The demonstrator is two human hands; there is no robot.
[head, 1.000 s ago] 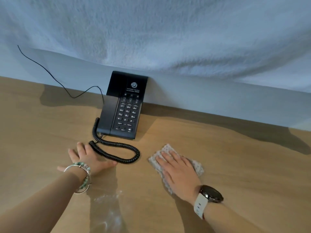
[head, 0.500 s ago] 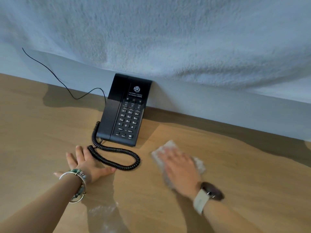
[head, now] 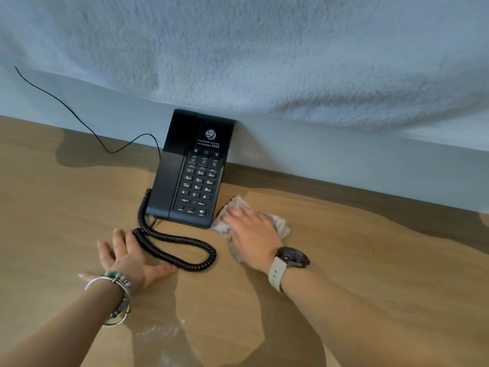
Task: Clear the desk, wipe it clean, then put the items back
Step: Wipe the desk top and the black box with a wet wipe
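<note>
Head view: your right hand (head: 254,239) lies flat, fingers straight, pressing the cloth (head: 280,225) on the desk (head: 370,260) at 4 o'clock of the phone (head: 190,170), touching its corner. Your left hand (head: 129,258) rests spread flat at 7 o'clock, by the coiled cord (head: 180,247). Risk: wiping toward 9 o'clock could snag the cord and drag the phone.

A black desk telephone (head: 190,170) sits at the far edge of the wooden desk (head: 370,260), handset docked, its coiled cord (head: 174,245) looping nearward. A pale crumpled cloth (head: 281,225) lies flat at its near right corner.
</note>
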